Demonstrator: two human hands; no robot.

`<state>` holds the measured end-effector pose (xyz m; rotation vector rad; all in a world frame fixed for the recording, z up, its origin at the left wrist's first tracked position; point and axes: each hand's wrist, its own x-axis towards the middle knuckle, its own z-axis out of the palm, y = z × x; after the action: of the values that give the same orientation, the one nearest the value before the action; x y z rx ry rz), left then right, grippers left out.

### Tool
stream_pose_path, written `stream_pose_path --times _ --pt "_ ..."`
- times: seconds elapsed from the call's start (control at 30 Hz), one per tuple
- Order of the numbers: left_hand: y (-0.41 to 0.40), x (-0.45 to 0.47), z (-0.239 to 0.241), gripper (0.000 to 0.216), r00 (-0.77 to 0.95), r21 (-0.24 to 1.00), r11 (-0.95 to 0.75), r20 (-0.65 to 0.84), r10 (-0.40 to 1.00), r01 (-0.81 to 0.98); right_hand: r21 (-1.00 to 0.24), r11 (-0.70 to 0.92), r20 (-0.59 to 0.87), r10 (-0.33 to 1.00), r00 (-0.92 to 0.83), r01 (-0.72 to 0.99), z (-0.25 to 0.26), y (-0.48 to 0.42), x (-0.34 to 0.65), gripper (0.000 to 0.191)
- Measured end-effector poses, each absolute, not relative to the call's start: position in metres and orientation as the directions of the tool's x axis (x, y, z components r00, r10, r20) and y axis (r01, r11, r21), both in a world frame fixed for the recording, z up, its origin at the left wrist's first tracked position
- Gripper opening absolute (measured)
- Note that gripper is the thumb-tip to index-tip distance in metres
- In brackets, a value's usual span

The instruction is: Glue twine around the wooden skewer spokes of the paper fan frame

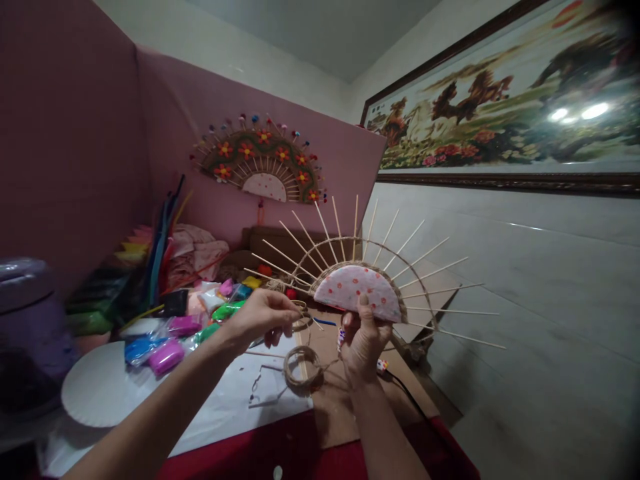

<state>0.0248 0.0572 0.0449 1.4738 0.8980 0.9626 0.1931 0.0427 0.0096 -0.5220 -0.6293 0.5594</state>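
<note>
My right hand (363, 340) holds up a half-round fan frame (357, 290) by its lower edge. The frame has a pink spotted paper centre, a twine border and several thin wooden sticks fanning out, with a twine arc woven across them. My left hand (263, 313) pinches the twine near the frame's left sticks, fingers closed. A roll of jute twine (301, 368) lies on the table under both hands.
A finished fan with red flowers (260, 163) hangs on the pink wall. Bags of coloured clay (167, 347), a white paper plate (100, 390), pipe cleaners (160, 247) and a purple pot (27, 313) crowd the left. A framed horse picture (505, 107) hangs right.
</note>
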Motion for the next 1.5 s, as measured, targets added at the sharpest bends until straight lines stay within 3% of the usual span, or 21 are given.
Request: stream_pose_path --times 0.07,0.13,0.23,0.3,0.6,1.03,1.5 --pt "0.054 0.023 0.051 0.009 0.127 0.935 -0.348 0.338 0.933 0.070 -0.611 0.728 0.423 0.632 0.650 -0.311 0.009 0.040 0.191 0.022" --pt "0.056 0.018 0.055 0.005 -0.062 0.755 -0.591 0.630 0.774 0.285 -0.621 0.720 0.436 0.646 0.626 -0.310 0.008 0.038 0.189 0.022" --pt "0.065 0.010 0.054 0.011 -0.009 0.433 -0.701 0.854 0.520 0.567 -0.602 0.734 0.454 0.639 0.621 -0.314 0.008 0.037 0.187 0.023" --pt "0.072 0.006 0.052 0.013 0.059 0.371 -0.708 0.863 0.502 0.601 -0.582 0.745 0.461 0.633 0.621 -0.327 0.008 0.036 0.186 0.023" --pt "0.075 0.005 0.052 0.012 0.178 0.425 -0.718 0.781 0.599 0.551 -0.603 0.712 0.439 0.673 0.595 -0.361 0.010 0.036 0.189 0.020" --pt "0.069 0.011 0.050 0.017 0.141 0.344 -0.661 0.813 0.565 0.666 -0.607 0.681 0.421 0.713 0.561 -0.410 0.010 0.037 0.190 0.022" --pt "0.071 0.009 0.048 0.017 0.181 0.324 -0.695 0.817 0.548 0.642 -0.591 0.673 0.381 0.719 0.581 -0.445 0.008 0.041 0.190 0.025"
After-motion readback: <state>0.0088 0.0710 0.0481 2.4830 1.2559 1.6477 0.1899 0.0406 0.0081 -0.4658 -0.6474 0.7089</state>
